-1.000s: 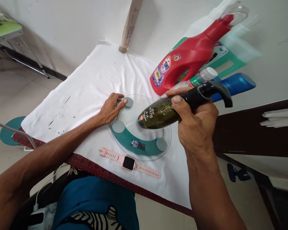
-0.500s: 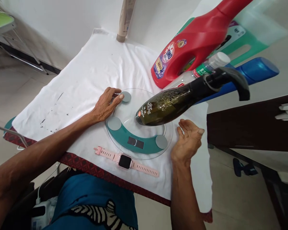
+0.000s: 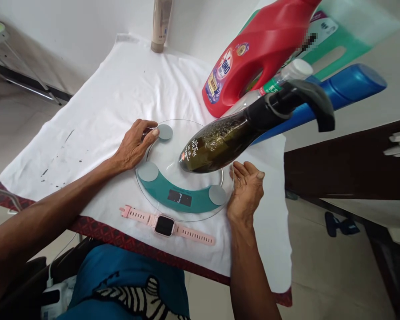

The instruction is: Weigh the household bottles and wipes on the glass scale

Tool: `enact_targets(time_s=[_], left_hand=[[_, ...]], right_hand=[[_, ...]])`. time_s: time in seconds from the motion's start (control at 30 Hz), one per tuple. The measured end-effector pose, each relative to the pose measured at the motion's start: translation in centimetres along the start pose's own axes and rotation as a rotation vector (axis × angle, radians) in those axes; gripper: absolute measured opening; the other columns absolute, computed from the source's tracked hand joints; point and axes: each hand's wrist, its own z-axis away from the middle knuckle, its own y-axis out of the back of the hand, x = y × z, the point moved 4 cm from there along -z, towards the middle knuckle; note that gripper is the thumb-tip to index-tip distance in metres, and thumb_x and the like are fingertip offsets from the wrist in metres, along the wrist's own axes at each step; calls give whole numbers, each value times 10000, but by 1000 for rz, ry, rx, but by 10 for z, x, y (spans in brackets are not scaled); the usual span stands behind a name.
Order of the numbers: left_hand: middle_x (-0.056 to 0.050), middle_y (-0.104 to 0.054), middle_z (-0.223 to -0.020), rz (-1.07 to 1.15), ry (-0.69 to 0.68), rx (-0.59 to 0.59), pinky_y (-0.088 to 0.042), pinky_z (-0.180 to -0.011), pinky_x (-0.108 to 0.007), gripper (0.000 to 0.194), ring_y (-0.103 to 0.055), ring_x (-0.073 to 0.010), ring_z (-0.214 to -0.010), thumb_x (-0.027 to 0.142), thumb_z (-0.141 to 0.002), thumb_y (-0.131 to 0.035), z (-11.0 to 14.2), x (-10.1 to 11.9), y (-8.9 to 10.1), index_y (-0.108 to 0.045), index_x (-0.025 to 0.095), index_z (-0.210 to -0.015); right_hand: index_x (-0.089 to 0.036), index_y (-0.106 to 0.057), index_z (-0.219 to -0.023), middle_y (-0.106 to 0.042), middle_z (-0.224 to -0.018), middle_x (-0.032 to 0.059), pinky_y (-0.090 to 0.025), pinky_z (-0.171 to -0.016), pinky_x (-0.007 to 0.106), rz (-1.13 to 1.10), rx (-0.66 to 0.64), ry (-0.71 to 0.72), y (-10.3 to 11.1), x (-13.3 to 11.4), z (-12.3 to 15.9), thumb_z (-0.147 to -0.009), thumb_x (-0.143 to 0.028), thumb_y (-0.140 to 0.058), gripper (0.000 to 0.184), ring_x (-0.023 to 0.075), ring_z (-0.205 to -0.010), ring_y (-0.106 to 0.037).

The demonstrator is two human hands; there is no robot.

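A round glass bathroom scale point(image 3: 183, 203) with a teal band and grey discs lies on the white cloth. On it stands a dark green pump bottle point(image 3: 210, 149) with a black pump head. My left hand point(image 3: 136, 144) grips the scale's left rim, thumb on top near a grey disc, fingers at the edge. At the right rim, my right hand point(image 3: 246, 191) is turned palm up, its fingers loosely curved and apart, fingertips at the glass edge. It holds nothing. A pink-strapped smartwatch point(image 3: 165, 225) lies flat in front of the scale.
Behind the scale stand a red OMO detergent bottle point(image 3: 240, 62), a clear bottle with a white cap point(image 3: 300, 69), a blue bottle point(image 3: 350, 91) and a green jug point(image 3: 346, 55). A beige tube point(image 3: 160, 26) stands by the wall. Slippers point(image 3: 342, 224) lie on the floor.
My right hand has moved left to the scale's right rim. My left hand stays at the left rim. The whole view has shifted slightly; bottle and watch keep their places.
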Motion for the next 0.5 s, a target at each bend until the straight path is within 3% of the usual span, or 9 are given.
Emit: enact_targets(time_s=[0.3, 0.4, 0.5], left_hand=[[-135, -672, -1310, 29, -4, 4, -555, -1056, -474, 590, -656, -273, -1149, 677, -1085, -359, 2, -1, -1, -658, 206, -1277], [-131, -679, -1299, 49, 17, 11, -560, -1052, -485, 567, -668, -273, -1120, 661, -1079, -380, 2, 0, 1, -661, 205, -1265], [-130, -676, -1302, 67, 41, -3, -563, -1059, -502, 579, -679, -275, -1105, 672, -1066, -393, 2, 1, 2, -662, 204, -1277]], right_hand=[[-213, -623, -1273, -701, -1316, 133, -493, -1180, 578, 58, 16, 19, 1, 1, -1, -931, -857, -502, 740, 276, -1260, -698], [-220, -635, -1313, -683, -1385, 137, -468, -1200, 598, 121, 21, 128, -1, -25, 1, -968, -801, -515, 687, 295, -1340, -657], [-259, -634, -1391, -646, -1473, 114, -423, -1250, 598, 123, -72, 311, -19, -71, 7, -1014, -738, -496, 625, 299, -1440, -593]])
